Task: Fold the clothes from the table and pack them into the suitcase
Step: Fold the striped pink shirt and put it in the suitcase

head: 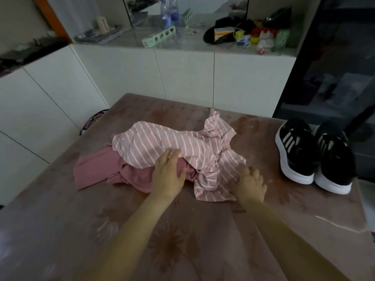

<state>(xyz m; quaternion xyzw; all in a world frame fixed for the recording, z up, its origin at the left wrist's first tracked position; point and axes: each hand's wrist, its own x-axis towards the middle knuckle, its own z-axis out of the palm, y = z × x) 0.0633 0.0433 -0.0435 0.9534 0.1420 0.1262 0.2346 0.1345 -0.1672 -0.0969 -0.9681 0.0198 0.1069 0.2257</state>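
Observation:
A crumpled pink garment with white stripes [162,145] lies in the middle of the table [182,240], partly on top of a plain darker pink garment [97,171]. My left hand [168,175] rests on the pile with its fingers straight, fingertips at the striped cloth's lower edge. On the striped garment's right corner sits my right hand [250,183], its fingers curled down onto the cloth. Whether they pinch the fabric I cannot tell. No suitcase is in view.
A pair of black sneakers with white soles [312,157] stands at the table's right edge. White cabinets [182,78] run behind the table, their counter cluttered with bottles [170,15] and small items. A dark glass door [334,67] is at the right.

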